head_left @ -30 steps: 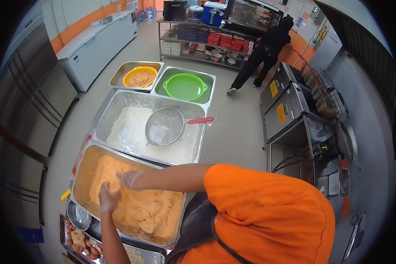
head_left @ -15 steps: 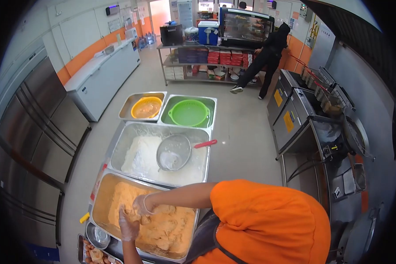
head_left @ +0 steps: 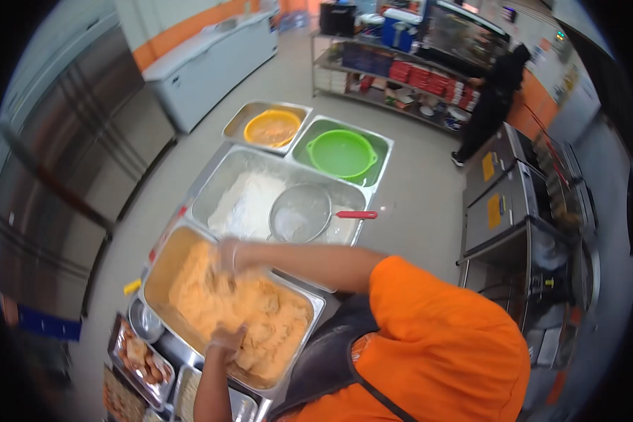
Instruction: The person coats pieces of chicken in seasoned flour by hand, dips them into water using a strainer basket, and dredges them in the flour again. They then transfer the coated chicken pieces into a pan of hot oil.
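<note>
Orange powder [head_left: 193, 287] with lumps [head_left: 261, 299] lies in one big pan [head_left: 160, 276]. The right hand [head_left: 226, 254] is blurred over it, the left hand [head_left: 226, 340] touches it; whether either one grasps a lump, I cannot tell. The right arm [head_left: 306, 262] hides part of a second pan [head_left: 205, 195], which contains white flour [head_left: 250, 197] and one sieve [head_left: 300, 211]. Beyond it stand two baskets, one green basket [head_left: 342, 155] and one yellow basket [head_left: 273, 128].

Orange short-sleeved shirt [head_left: 443, 337], dark apron [head_left: 323, 344] with thin strap [head_left: 382, 399], translucent gloves [head_left: 226, 342].
</note>
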The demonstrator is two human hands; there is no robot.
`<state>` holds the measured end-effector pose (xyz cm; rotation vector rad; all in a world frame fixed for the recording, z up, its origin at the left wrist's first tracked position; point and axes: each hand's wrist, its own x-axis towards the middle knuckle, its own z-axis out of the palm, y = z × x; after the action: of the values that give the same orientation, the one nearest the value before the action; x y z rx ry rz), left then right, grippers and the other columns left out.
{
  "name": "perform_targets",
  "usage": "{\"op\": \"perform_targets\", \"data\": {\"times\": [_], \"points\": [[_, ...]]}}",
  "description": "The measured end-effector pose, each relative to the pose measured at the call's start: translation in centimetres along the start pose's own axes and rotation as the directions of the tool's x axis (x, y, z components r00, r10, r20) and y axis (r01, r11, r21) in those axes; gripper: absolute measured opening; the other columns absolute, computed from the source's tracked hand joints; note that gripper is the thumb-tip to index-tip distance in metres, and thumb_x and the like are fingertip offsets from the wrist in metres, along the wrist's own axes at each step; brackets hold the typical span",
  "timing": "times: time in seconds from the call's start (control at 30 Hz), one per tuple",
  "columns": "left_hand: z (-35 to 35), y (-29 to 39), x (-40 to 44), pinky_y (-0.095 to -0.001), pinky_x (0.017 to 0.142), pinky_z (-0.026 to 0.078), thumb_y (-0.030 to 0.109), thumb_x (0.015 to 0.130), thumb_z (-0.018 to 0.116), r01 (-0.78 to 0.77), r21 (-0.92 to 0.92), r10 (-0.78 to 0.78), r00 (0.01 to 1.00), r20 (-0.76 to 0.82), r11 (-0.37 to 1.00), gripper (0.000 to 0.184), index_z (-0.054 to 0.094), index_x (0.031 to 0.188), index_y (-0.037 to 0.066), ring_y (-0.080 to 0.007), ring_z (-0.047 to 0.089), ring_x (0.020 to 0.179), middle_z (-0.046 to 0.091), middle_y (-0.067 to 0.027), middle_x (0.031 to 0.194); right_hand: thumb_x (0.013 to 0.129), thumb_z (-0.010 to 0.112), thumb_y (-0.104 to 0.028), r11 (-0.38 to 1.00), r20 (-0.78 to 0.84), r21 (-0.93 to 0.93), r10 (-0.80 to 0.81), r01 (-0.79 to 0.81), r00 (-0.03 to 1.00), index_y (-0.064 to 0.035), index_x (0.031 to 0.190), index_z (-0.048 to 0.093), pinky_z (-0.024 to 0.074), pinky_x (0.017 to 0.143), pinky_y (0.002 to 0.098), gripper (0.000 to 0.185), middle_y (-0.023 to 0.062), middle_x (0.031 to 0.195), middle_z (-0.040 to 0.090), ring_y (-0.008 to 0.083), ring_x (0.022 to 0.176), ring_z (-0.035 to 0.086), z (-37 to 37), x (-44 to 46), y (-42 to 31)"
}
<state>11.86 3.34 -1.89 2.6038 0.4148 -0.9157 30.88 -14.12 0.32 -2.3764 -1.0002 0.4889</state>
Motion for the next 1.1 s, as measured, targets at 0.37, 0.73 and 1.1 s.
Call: {"op": "perform_targets", "data": {"times": [0.37, 0.73, 1.1], "points": [[4.3, 3.3, -0.3, -0.0451, 0.099, 0.045, 0.031, 0.077, 0.075, 0.235, -0.285, -0.34, 0.845, -0.413, 0.929, 0.068, 0.048, 0.127, -0.007, -0.0429, 0.055, 0.114, 0.058, -0.029, 0.118, 0.084, 0.064, -0.021, 0.827, -0.396, -0.319, 0.327, -0.462, 0.858, -0.0082, 0.111, 0.068, 0.0505, 0.093, 0.0389, 0.03, 0.0172, 0.117, 0.066, 0.0307, 0.11, 0.063, -26.7, 2.9, 20.2], [5.1, -0.6, -0.8, -0.0357, 0.076, 0.053, 0.023, 0.086, 0.065, 0.06, -0.926, -0.589, 0.786, -0.186, 0.372, 0.037, 0.059, 0.115, 0.001, -0.0225, 0.063, 0.093, 0.064, -0.0126, 0.104, 0.093, 0.053, -0.039, 0.743, -0.381, -0.634, -0.06, -0.213, 0.923, -0.0141, 0.118, 0.064, 0.0528, 0.082, 0.0441, 0.037, 0.0184, 0.106, 0.068, 0.0348, 0.097, 0.066, -24.0, 11.2, 25.7], [2.2, -1.5, 1.2, -0.0359, 0.092, 0.049, 0.031, 0.082, 0.071, 0.34, -0.32, -0.405, 0.9, -0.163, 0.884, 0.059, 0.054, 0.125, -0.006, -0.0345, 0.062, 0.109, 0.063, -0.0248, 0.119, 0.078, 0.07, -0.027, 0.414, 0.911, -0.363, -0.032, 0.835, 0.412, -0.0015, 0.105, 0.069, 0.0533, 0.082, 0.0387, 0.037, 0.018, 0.105, 0.069, 0.0329, 0.096, 0.067, 10.5, -1.2, -2.6]]}}
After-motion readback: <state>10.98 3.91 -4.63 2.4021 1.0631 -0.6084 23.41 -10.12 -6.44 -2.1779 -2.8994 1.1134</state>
